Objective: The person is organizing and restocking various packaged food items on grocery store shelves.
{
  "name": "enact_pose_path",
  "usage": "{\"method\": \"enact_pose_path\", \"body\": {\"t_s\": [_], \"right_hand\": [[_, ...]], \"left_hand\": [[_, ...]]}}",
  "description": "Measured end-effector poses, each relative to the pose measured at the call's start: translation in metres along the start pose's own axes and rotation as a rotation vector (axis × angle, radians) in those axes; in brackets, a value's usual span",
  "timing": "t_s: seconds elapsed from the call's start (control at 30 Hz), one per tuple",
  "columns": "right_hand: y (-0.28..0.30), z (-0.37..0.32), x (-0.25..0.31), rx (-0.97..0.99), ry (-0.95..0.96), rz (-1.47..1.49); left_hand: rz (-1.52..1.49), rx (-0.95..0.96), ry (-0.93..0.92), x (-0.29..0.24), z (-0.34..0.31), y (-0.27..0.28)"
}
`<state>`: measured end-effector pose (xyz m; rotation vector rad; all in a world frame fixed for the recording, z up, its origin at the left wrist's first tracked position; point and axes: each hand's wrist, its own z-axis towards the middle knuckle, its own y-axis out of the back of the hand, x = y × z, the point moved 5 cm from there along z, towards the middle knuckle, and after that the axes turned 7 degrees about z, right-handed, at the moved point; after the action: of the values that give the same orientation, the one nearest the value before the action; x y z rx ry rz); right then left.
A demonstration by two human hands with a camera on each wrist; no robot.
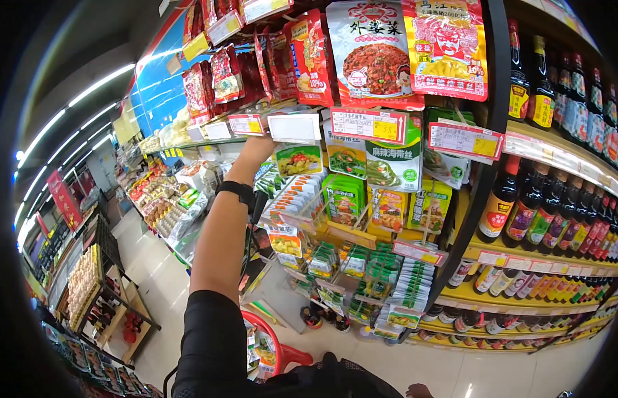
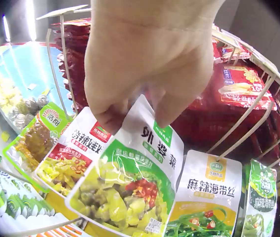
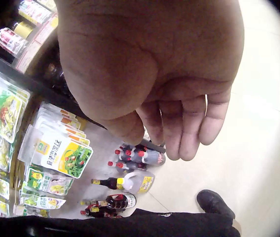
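Note:
In the left wrist view my left hand (image 2: 150, 59) pinches the top edge of a green and white pouch of pickled vegetables (image 2: 130, 182), thumb and fingers at its upper corners. A white and red pouch (image 2: 71, 153) hangs on its left, and a kelp-strip pouch (image 2: 206, 192) on its right. The head view has my left hand (image 1: 256, 151) reaching up under the price tags, its fingers hidden there. Low at my side, my right hand (image 3: 164, 74) hangs with loose fingers and holds nothing; only a bit of it shows at the head view's bottom edge.
Racks of hanging pouches (image 1: 394, 166) fill the middle, with red packets (image 1: 315, 60) above. Sauce bottles (image 1: 498, 205) line the shelves on the right. A red basket (image 1: 276, 345) with packets stands below my left arm. More bottles (image 3: 130, 182) stand on the floor.

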<state>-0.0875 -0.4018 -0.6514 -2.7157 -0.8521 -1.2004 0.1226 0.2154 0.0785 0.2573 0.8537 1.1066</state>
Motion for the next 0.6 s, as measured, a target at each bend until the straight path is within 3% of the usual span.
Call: {"method": "enact_pose_path", "body": {"t_s": [0.17,0.2,0.3,0.33,0.43,0.6], "right_hand": [[-0.002,-0.007,0.002,0.003,-0.034,0.001],[-0.001,-0.006,0.000,-0.004,-0.036,0.013],[-0.002,-0.007,-0.001,0.038,-0.008,-0.110],[-0.001,-0.008,-0.002,0.022,-0.024,-0.078],[0.001,-0.011,-0.007,-0.006,-0.054,-0.015],[0.005,-0.005,-0.014,-0.017,-0.068,0.023]], "left_hand": [[0.424,0.003,-0.107,0.042,0.026,-0.025],[0.497,0.090,-0.187,0.036,0.031,-0.030],[0.463,0.161,-0.182,0.030,0.034,-0.040],[0.575,0.174,-0.274,0.025,0.032,-0.042],[0.533,0.178,-0.314,-0.006,0.019,-0.045],[0.613,0.184,-0.168,-0.039,0.011,-0.050]]}}
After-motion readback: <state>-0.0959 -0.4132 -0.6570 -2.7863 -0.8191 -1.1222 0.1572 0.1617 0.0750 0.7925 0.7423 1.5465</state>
